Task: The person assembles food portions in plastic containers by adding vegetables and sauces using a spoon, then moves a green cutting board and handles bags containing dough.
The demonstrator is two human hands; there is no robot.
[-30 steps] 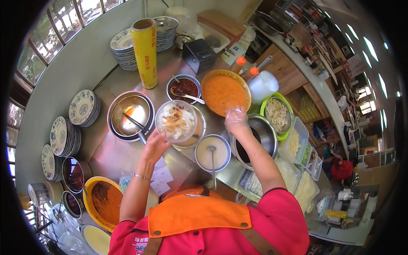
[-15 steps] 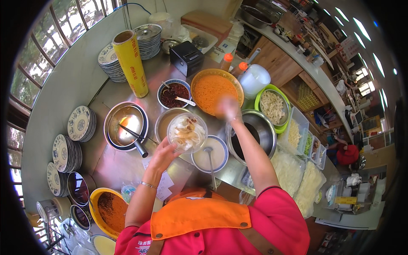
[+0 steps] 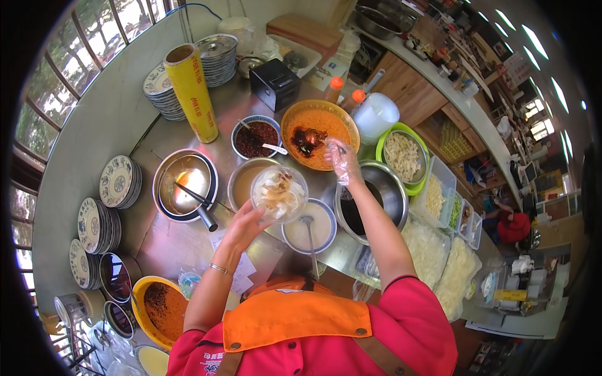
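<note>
Head: bowl (image 3: 279, 193) in left hand (image 3: 243, 228)

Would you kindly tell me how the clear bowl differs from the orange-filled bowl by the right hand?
The clear bowl is smaller; the orange-filled bowl is wider. The left hand holds the clear bowl, while the orange-filled bowl stands on the counter. The clear bowl contains pale strips; the orange-filled bowl contains an orange mass with a dark, glossy patch. Both are round and open-topped.

A clear round plastic bowl (image 3: 301, 200) is sitting in the left grip (image 3: 243, 227). Right of it, a round silver metal bowl (image 3: 392, 196) is standing.
</note>
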